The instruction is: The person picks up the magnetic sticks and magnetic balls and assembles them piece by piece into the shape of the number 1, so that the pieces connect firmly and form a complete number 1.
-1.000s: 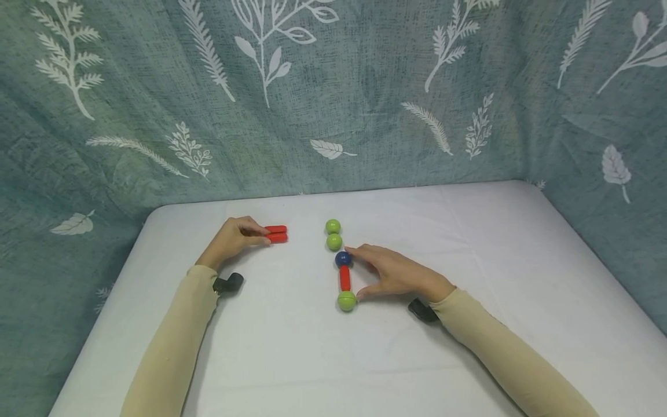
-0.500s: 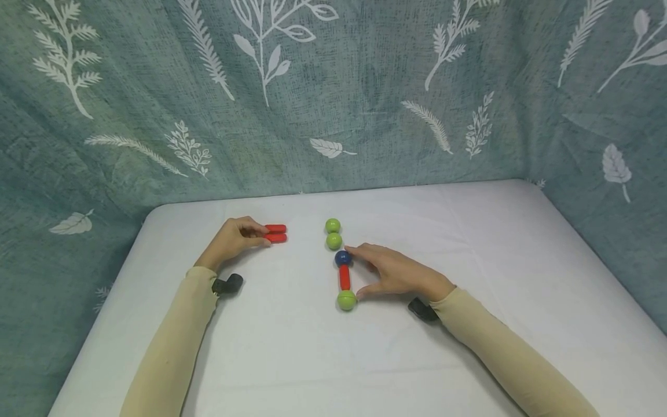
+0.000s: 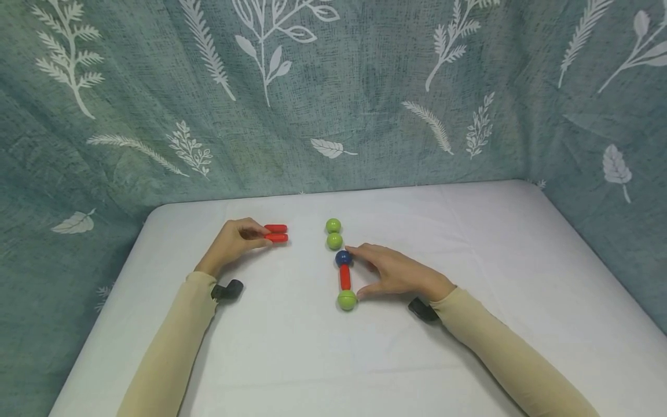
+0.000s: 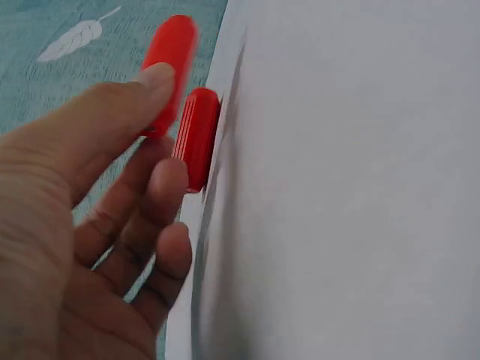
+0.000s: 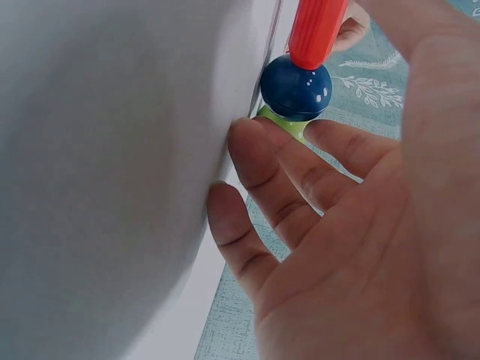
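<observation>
At the left of the table my left hand pinches a red ribbed rod by one end. A second red rod lies on the cloth just beyond it. The left wrist view has the held rod under my thumb, raised above the lying rod. A blue ball, a red rod and a green ball form a joined row at the centre. My right hand rests beside that row with relaxed, spread fingers, forefinger close to the blue ball and thumb close to the green one.
Two loose green balls sit touching each other behind the blue ball. A white cloth covers the table. A green leaf-patterned curtain hangs along the back and both sides.
My left hand has lifted the nearer red rod slightly, and its gap from the other rod has widened. The right hand and the joined row stay where they were.
</observation>
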Demonstrator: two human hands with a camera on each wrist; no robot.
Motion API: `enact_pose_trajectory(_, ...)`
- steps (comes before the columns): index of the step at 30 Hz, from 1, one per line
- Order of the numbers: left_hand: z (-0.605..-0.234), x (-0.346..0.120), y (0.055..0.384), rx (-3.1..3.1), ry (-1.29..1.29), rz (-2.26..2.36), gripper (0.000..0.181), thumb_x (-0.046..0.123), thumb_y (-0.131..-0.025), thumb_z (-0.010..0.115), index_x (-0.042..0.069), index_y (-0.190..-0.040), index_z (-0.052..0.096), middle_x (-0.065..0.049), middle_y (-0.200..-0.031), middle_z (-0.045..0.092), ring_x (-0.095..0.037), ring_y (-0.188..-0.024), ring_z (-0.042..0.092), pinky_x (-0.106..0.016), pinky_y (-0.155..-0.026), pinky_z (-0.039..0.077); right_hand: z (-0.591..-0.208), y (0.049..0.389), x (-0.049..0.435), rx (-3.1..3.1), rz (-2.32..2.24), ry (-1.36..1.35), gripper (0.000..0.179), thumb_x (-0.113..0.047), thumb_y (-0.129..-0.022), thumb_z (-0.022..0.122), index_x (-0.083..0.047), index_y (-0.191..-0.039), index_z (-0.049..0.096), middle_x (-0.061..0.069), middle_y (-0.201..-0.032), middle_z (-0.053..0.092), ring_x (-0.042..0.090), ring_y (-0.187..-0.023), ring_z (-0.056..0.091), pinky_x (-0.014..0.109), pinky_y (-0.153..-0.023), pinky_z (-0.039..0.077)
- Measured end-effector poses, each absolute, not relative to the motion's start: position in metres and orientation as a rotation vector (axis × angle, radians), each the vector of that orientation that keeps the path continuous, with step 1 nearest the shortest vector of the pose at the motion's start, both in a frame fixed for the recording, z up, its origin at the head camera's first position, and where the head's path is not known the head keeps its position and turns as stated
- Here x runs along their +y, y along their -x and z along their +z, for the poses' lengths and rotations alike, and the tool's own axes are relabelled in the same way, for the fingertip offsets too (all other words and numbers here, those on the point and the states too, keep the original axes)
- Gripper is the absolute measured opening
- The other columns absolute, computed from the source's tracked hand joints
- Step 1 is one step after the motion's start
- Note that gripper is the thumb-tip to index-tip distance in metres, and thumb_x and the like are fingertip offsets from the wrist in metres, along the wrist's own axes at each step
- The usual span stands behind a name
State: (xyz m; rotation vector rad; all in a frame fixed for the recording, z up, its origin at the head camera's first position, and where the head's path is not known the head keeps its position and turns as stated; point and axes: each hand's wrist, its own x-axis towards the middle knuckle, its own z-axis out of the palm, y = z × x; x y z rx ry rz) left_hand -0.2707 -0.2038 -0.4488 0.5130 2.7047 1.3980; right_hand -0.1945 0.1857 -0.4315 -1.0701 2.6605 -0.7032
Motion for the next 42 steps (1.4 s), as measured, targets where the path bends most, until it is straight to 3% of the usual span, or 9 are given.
enact_pose_trajectory(7, -0.435, -0.189, 0.248, 2.634, -0.520, 1.541, 0.024, 0.021, -0.082, 0.081, 0.013, -0.104, 0.075, -0.009, -0.101, 0.073, -0.018, -0.086, 0.063, -0.031, -0.078, 0.051, -0.430, 0.195, 0.186, 2.658, -0.704, 1.071, 0.094, -0.053, -0.076, 0.079, -0.013, -0.151, 0.037, 0.000, -0.130, 0.056, 0.013, -0.102, 0.049, 0.035, -0.092, 0.045)
enact_pose_trajectory(13, -0.410, -0.165, 0.219, 2.589, -0.709, 1.661, 0.020, 0.007, -0.082, 0.079, 0.004, -0.101, 0.073, -0.016, -0.115, 0.071, -0.016, -0.079, 0.060, -0.032, -0.074, 0.050, -0.431, 0.194, 0.187, 2.661, -0.701, 1.047, 0.095, -0.054, -0.076, 0.078, -0.014, -0.151, 0.037, -0.001, -0.127, 0.056, 0.014, -0.100, 0.048, 0.034, -0.090, 0.045)
enact_pose_trajectory(21, -0.416, -0.142, 0.200, 2.501, -0.994, 1.837, 0.023, -0.006, -0.076, 0.079, 0.000, -0.098, 0.072, -0.012, -0.088, 0.069, -0.012, -0.076, 0.061, -0.033, -0.072, 0.055, -0.428, 0.195, 0.186, 2.661, -0.707, 1.022, 0.095, -0.053, -0.075, 0.080, -0.015, -0.151, 0.038, -0.001, -0.121, 0.056, 0.014, -0.096, 0.048, 0.032, -0.086, 0.044)
enact_pose_trajectory(27, -0.420, -0.130, 0.188, 2.438, -1.250, 1.877, 0.030, -0.006, -0.075, 0.079, -0.001, -0.104, 0.072, -0.009, -0.089, 0.067, -0.016, -0.075, 0.061, -0.025, -0.072, 0.055, -0.429, 0.196, 0.185, 2.661, -0.698, 1.024, 0.094, -0.053, -0.075, 0.080, -0.015, -0.151, 0.038, -0.001, -0.123, 0.056, 0.013, -0.097, 0.048, 0.031, -0.086, 0.044)
enact_pose_trajectory(36, -0.427, -0.121, 0.177, 2.482, -1.324, 1.818, 0.029, -0.004, -0.074, 0.081, 0.005, -0.100, 0.074, -0.004, -0.086, 0.067, -0.016, -0.074, 0.060, -0.025, -0.070, 0.053, -0.428, 0.194, 0.181, 2.646, -0.711, 1.004, 0.104, -0.058, -0.070, 0.081, -0.019, -0.153, 0.033, -0.002, -0.123, 0.052, 0.013, -0.088, 0.049, 0.027, -0.075, 0.044)
enact_pose_trajectory(42, -0.412, -0.118, 0.167, 2.465, -1.337, 1.819, 0.028, -0.012, -0.070, 0.080, -0.004, -0.096, 0.072, -0.012, -0.081, 0.066, -0.025, -0.069, 0.058, -0.027, -0.067, 0.052, -0.428, 0.190, 0.178, 2.680, -0.664, 1.042, 0.108, -0.067, -0.068, 0.077, -0.022, -0.154, 0.030, -0.004, -0.137, 0.047, 0.012, -0.089, 0.050, 0.026, -0.075, 0.045)
